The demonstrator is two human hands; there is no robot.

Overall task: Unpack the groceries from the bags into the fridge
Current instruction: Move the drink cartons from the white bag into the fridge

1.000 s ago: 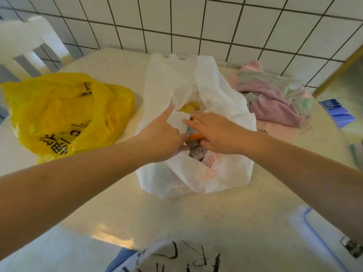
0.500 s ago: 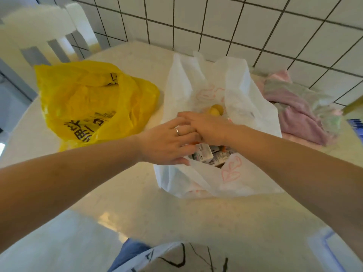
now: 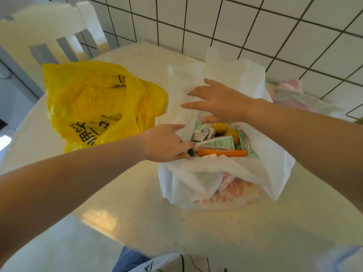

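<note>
A white plastic bag [image 3: 206,181] stands open on the table, right of centre. Inside it lie an orange carrot [image 3: 222,153], yellow fruits [image 3: 221,127], small white cartons [image 3: 202,132] and a pale green box [image 3: 218,143]. My left hand [image 3: 165,144] is at the bag's left rim, fingers on the plastic beside the carrot's end. My right hand [image 3: 218,103] hovers with spread fingers over the bag's far side, pressing the plastic back. A yellow plastic bag [image 3: 94,103] with black print lies to the left.
The beige table [image 3: 137,222] meets a white tiled wall [image 3: 245,26] behind. A white chair back [image 3: 53,30] stands at the far left. Pink and grey cloths [image 3: 294,97] are heaped at the far right.
Both hands were together inside the white bag's mouth. They have now moved apart, the right lifting toward the far side, and the bag is spread wider, showing its contents. The view has shifted.
</note>
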